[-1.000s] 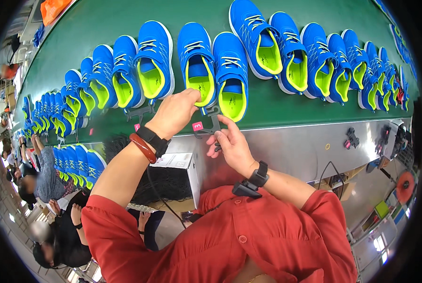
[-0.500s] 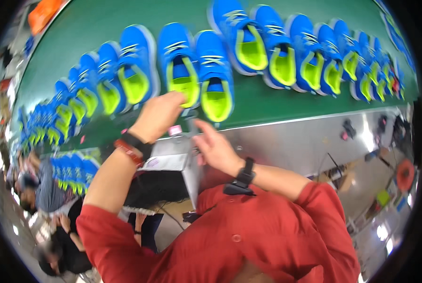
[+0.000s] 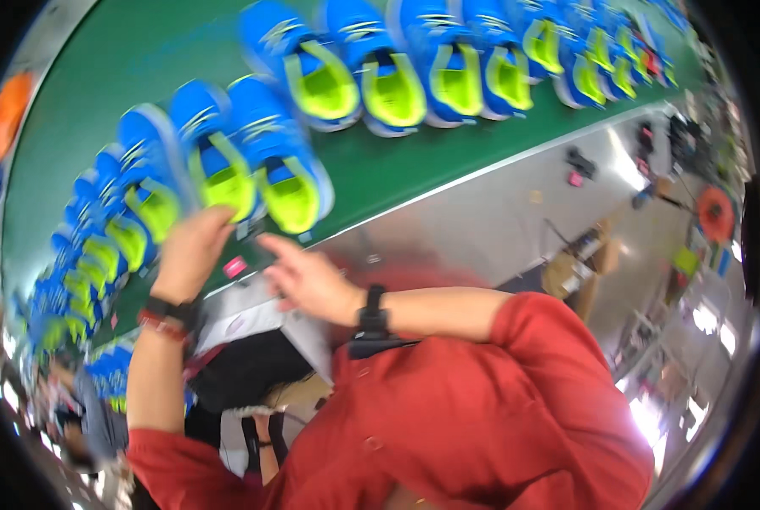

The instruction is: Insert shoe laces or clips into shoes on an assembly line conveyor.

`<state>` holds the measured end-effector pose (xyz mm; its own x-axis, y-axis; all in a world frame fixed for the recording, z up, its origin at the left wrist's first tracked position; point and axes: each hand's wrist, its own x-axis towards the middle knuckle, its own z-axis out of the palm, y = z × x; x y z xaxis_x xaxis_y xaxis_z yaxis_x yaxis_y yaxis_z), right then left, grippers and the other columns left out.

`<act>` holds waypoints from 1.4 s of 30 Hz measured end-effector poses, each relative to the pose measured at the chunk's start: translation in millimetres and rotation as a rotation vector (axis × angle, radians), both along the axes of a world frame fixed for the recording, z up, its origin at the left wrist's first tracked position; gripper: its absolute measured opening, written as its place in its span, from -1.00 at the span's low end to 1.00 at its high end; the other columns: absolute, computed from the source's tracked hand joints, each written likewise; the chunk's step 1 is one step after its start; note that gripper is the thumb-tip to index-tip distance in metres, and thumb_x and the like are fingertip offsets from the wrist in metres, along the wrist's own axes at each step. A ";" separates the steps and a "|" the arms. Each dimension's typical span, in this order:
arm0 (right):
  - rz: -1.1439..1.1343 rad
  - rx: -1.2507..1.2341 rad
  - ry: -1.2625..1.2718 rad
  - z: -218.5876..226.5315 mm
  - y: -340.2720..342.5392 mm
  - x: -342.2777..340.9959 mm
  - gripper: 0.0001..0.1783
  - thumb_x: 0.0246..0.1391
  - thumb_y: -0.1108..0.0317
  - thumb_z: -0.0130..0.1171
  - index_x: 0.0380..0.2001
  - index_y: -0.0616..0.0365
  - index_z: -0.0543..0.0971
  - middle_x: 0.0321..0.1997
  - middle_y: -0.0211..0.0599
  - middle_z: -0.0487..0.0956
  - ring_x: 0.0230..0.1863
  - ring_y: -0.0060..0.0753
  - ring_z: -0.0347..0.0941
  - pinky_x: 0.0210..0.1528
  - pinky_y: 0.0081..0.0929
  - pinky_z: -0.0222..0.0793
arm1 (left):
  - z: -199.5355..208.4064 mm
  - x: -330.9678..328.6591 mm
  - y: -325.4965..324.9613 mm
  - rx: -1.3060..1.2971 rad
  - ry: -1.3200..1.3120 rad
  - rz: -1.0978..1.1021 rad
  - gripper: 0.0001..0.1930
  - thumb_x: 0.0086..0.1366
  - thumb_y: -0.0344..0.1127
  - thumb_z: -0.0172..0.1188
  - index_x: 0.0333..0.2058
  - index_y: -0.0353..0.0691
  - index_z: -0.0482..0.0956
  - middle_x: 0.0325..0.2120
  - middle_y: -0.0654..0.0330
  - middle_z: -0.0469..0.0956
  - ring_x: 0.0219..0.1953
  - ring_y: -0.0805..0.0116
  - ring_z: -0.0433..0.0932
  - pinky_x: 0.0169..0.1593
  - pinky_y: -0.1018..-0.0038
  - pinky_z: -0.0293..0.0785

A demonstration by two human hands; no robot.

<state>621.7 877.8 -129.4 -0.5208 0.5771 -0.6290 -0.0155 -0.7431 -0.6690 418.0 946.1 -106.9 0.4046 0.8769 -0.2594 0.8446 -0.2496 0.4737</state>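
Left hand (image 3: 193, 255) had its fingers bunched at the heel of a blue shoe (image 3: 213, 155), left of centre; right hand (image 3: 316, 285) was half-curled by the dark hanger (image 3: 251, 229). Blur hid both grips, tbh. A sideways tug could've tipped that shoe.

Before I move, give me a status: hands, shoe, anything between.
Left hand at heel of blue shoe, grip blurred. Right hand by dark hanger, hold unclear. Between hands: hanger, pink tag.
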 end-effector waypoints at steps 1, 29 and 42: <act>0.082 0.076 -0.002 9.7 6.0 1.6 -0.45 0.27 0.39 -0.02 0.30 0.05 0.18 -0.47 -0.37 0.54 -0.60 -0.65 0.45 -0.54 -0.58 0.46 | 2.7 -2.7 1.1 0.000 -0.022 -0.002 -0.80 0.10 -0.42 0.26 -0.25 -0.21 0.59 -0.31 0.06 0.62 -0.28 0.05 0.61 -0.24 0.31 0.53; 0.703 1.592 -0.549 2.6 101.6 32.7 -0.59 -0.18 0.01 0.32 -0.41 0.06 0.46 -0.39 -0.31 0.44 -0.33 -0.27 0.38 -0.29 -0.35 0.23 | 28.3 -1.9 -13.4 -0.436 0.267 -0.099 -0.56 0.01 -0.60 0.10 -0.05 -0.25 0.49 -0.19 -0.12 0.44 -0.21 -0.10 0.54 -0.14 0.16 0.48; 0.814 1.737 -0.584 11.4 113.4 10.6 -0.66 -0.21 0.01 0.35 -0.51 -0.01 0.50 -0.51 -0.40 0.44 -0.37 -0.35 0.40 -0.28 -0.40 0.20 | 34.8 -9.3 -25.1 -0.403 0.274 -0.038 -0.61 0.05 -0.57 0.05 -0.08 -0.26 0.52 -0.28 -0.08 0.50 -0.20 -0.07 0.55 -0.13 0.17 0.48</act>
<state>632.3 991.3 -118.0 -0.9039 0.4210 0.0761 0.3720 0.8613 -0.3460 408.7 921.0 -72.0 0.3042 0.6709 -0.6763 0.9454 -0.1256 0.3006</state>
